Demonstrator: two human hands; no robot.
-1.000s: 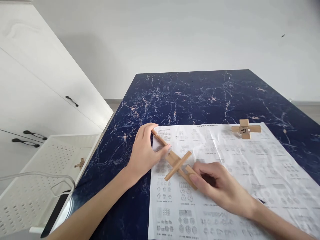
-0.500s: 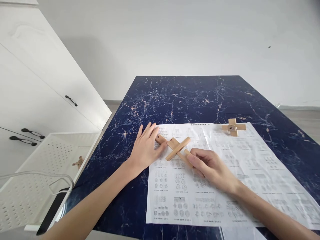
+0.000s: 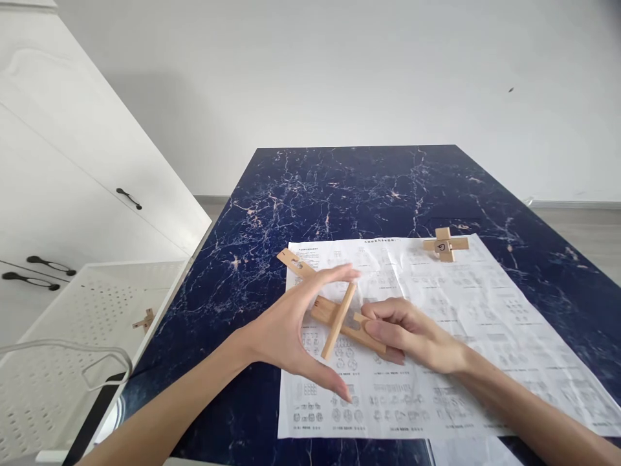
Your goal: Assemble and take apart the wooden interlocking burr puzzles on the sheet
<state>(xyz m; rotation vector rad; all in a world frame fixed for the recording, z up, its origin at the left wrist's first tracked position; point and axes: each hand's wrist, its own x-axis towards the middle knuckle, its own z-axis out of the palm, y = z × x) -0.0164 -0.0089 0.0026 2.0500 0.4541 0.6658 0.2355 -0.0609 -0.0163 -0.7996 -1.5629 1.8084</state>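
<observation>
My right hand (image 3: 407, 330) pinches the end of a notched wooden puzzle piece (image 3: 369, 338) just above the printed sheet. Across that piece lies a slim wooden bar (image 3: 338, 320), slanting up to the right. My left hand (image 3: 295, 317) is open around the crossed pieces, thumb and fingers spread wide; its fingertips are close to the bar's upper end, and I cannot tell whether they touch it. Behind this hand another wooden piece (image 3: 291, 261) with a cut-out rests at the sheet's upper left corner, partly hidden by the hand.
The creased paper sheet (image 3: 460, 362) with printed diagrams covers much of the dark blue marbled table (image 3: 330, 194). At its upper right stands an assembled wooden cross puzzle (image 3: 445, 244). On the left, a white perforated basket (image 3: 43, 388) holds another wooden cross (image 3: 144, 320) and a white cable (image 3: 72, 344).
My left hand has left the wooden piece at the upper left and spread open around the crossed pieces. The crossed pieces have turned, with the bar now steeper. My right hand keeps its pinch.
</observation>
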